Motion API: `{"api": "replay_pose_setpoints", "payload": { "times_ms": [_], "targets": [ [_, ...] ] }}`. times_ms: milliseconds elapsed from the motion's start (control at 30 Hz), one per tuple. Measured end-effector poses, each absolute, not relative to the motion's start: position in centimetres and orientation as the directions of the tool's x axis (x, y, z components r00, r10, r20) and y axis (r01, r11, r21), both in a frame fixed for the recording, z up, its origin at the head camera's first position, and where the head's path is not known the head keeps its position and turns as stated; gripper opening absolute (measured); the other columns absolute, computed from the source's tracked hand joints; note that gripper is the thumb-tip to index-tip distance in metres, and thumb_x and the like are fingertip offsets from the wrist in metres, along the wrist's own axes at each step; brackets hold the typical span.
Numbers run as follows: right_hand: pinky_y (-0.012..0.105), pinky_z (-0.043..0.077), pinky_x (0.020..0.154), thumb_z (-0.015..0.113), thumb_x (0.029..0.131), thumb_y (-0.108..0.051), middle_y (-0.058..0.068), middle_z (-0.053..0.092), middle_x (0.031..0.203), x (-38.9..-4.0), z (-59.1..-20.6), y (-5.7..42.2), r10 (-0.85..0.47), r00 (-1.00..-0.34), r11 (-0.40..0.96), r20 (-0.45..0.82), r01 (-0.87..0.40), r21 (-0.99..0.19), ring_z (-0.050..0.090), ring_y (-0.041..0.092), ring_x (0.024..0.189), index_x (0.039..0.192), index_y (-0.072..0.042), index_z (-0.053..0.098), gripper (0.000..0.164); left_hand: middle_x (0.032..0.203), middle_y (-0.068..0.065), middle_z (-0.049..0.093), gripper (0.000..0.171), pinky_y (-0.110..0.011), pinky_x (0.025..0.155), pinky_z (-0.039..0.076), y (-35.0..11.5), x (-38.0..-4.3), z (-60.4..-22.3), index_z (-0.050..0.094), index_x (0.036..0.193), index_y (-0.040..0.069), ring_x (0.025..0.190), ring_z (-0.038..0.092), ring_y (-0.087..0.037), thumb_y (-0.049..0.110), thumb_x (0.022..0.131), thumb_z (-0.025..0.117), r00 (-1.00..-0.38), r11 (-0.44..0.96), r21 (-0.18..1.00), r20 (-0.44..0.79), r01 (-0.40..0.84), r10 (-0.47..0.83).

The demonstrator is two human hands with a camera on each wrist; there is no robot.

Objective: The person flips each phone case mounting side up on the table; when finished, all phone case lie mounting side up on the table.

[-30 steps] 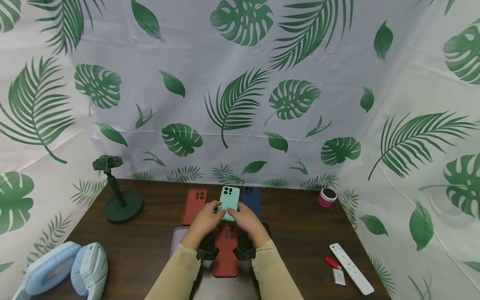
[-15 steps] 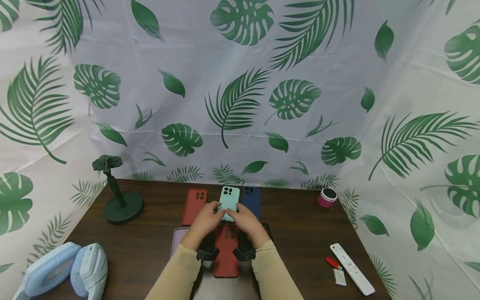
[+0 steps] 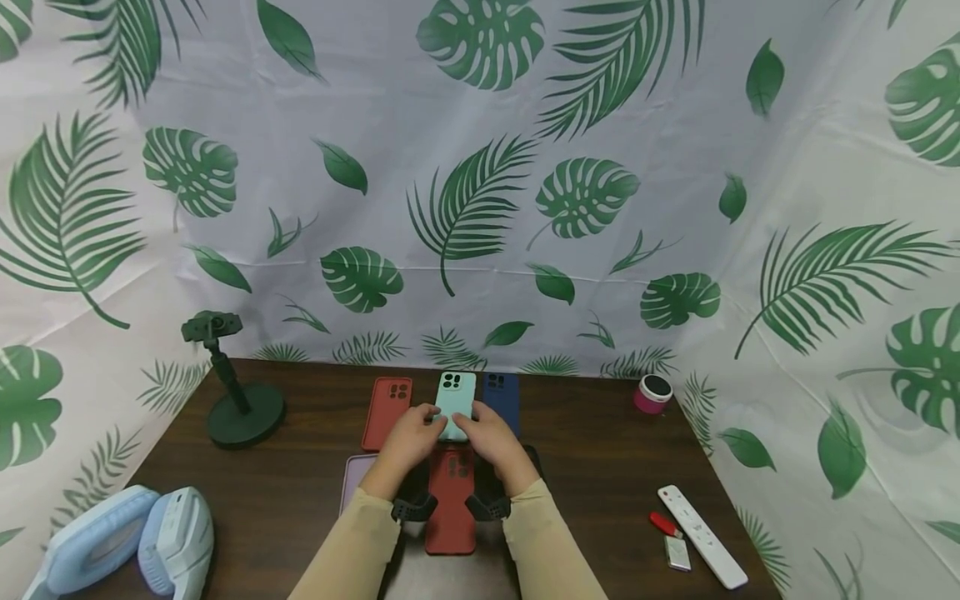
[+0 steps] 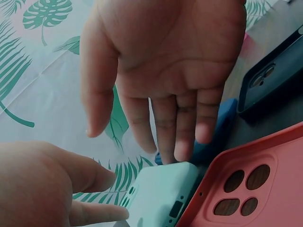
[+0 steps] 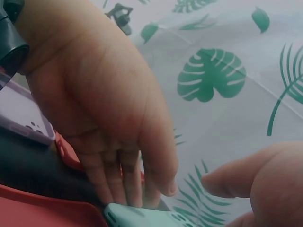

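A mint-green phone case (image 3: 456, 404) lies back-up near the far edge of the table, camera cutouts away from me. My left hand (image 3: 408, 442) is at its left side and my right hand (image 3: 491, 437) at its right. In the left wrist view, the right hand's straight fingers (image 4: 164, 137) touch or nearly touch the case's edge, its thumb apart. In the right wrist view, the left hand's fingers (image 5: 113, 177) extend straight down to the case. A red phone case (image 3: 387, 412) lies left of it, a blue one (image 3: 502, 400) right, and another red one (image 3: 452, 508) below, between my wrists.
A lilac case (image 3: 355, 479) and a dark case (image 3: 534, 458) are partly hidden by my arms. Headphones (image 3: 180, 533) and a black stand (image 3: 246, 412) are at left. A pink jar (image 3: 653, 394), white remote (image 3: 701, 536) and red-capped USB stick (image 3: 677, 552) lie at right.
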State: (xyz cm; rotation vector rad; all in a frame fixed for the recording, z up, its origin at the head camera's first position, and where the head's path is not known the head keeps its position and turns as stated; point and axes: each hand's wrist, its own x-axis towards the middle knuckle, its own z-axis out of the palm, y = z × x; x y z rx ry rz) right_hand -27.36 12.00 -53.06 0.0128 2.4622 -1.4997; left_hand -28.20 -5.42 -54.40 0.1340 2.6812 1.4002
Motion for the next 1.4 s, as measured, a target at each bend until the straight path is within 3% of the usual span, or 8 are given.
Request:
{"api": "replay_pose_setpoints", "payload": {
  "times_ms": [100, 300, 433, 533, 800, 967, 1100, 1400],
  "targets": [
    [0.058, 0.045, 0.105, 0.055, 0.100, -0.053, 0.014, 0.050, 0.152, -27.6, -53.0, 12.0, -0.142, -0.971, 0.443, -0.193, 0.112, -0.889, 0.052, 0.034, 0.136, 0.153, -0.009, 0.041, 0.070, 0.133, -0.019, 0.065, 0.045, -0.055, 0.096, 0.051, -5.4, -28.3, -54.4, 0.062, 0.134, 0.000, 0.118, 0.064, -0.035, 0.031, 0.102, 0.056, -0.988, 0.568, 0.823, -0.065, 0.028, 0.142],
    [0.059, 0.039, 0.110, 0.056, 0.100, -0.053, 0.016, 0.043, 0.157, -27.6, -52.5, 11.7, -0.130, -0.980, 0.444, -0.148, 0.076, -0.893, 0.044, 0.035, 0.143, 0.155, -0.009, 0.039, 0.072, 0.116, -0.014, 0.072, 0.043, -0.050, 0.089, 0.053, -5.4, -28.4, -54.3, 0.065, 0.130, -0.001, 0.095, 0.065, -0.023, 0.031, 0.102, 0.056, -0.985, 0.571, 0.820, -0.066, 0.036, 0.157],
    [0.055, 0.046, 0.103, 0.057, 0.100, -0.052, 0.014, 0.039, 0.158, -27.3, -52.3, 11.5, -0.106, -0.984, 0.447, -0.146, 0.084, -0.891, 0.055, 0.035, 0.130, 0.157, -0.012, 0.035, 0.074, 0.104, -0.012, 0.073, 0.042, -0.046, 0.085, 0.053, -5.4, -28.5, -54.4, 0.067, 0.129, 0.000, 0.087, 0.064, -0.021, 0.031, 0.102, 0.057, -0.984, 0.575, 0.817, -0.071, 0.035, 0.161],
    [0.052, 0.049, 0.097, 0.057, 0.099, -0.054, 0.012, 0.040, 0.156, -27.2, -52.3, 11.4, -0.103, -0.985, 0.443, -0.137, 0.078, -0.893, 0.058, 0.032, 0.124, 0.158, -0.015, 0.034, 0.074, 0.108, -0.013, 0.073, 0.043, -0.047, 0.085, 0.053, -5.4, -28.4, -54.4, 0.066, 0.130, -0.001, 0.090, 0.065, -0.023, 0.031, 0.102, 0.057, -0.985, 0.571, 0.820, -0.069, 0.035, 0.159],
    [0.054, 0.049, 0.102, 0.058, 0.100, -0.052, 0.014, 0.049, 0.153, -27.2, -52.4, 11.2, -0.163, -0.974, 0.333, -0.157, 0.096, -0.938, 0.064, 0.033, 0.121, 0.159, -0.014, 0.031, 0.075, 0.119, -0.015, 0.070, 0.048, -0.044, 0.080, 0.052, -5.3, -28.3, -54.5, 0.061, 0.134, 0.002, 0.092, 0.065, -0.024, 0.038, 0.103, 0.055, -0.985, 0.532, 0.847, -0.111, -0.024, 0.132],
    [0.054, 0.050, 0.100, 0.057, 0.101, -0.047, 0.014, 0.056, 0.144, -27.2, -52.5, 11.0, -0.158, -0.973, 0.354, -0.167, 0.102, -0.930, 0.066, 0.032, 0.117, 0.160, -0.014, 0.026, 0.074, 0.127, -0.014, 0.067, 0.053, -0.040, 0.078, 0.054, -5.1, -28.0, -54.3, 0.062, 0.134, 0.009, 0.097, 0.067, -0.023, 0.049, 0.101, 0.055, -0.976, 0.453, 0.887, -0.169, -0.091, 0.134],
    [0.053, 0.050, 0.097, 0.056, 0.103, -0.044, 0.013, 0.059, 0.138, -27.1, -52.5, 10.8, -0.181, -0.968, 0.381, -0.173, 0.093, -0.920, 0.065, 0.035, 0.117, 0.157, -0.016, 0.034, 0.065, 0.133, -0.015, 0.064, 0.049, -0.039, 0.079, 0.054, -5.1, -27.8, -54.0, 0.061, 0.134, 0.008, 0.102, 0.065, -0.025, 0.045, 0.102, 0.055, -0.974, 0.397, 0.911, -0.182, -0.115, 0.137],
    [0.040, 0.046, 0.078, 0.046, 0.103, -0.056, 0.009, 0.063, 0.127, -27.2, -53.0, 10.6, -0.249, -0.950, 0.439, -0.190, 0.064, -0.896, 0.059, 0.028, 0.099, 0.149, -0.017, 0.046, 0.060, 0.121, -0.016, 0.067, 0.048, -0.036, 0.079, 0.055, -5.6, -28.0, -53.8, 0.059, 0.136, 0.004, 0.101, 0.066, -0.028, 0.039, 0.103, 0.056, -0.968, 0.314, 0.939, -0.197, -0.141, 0.156]
  ]
}}
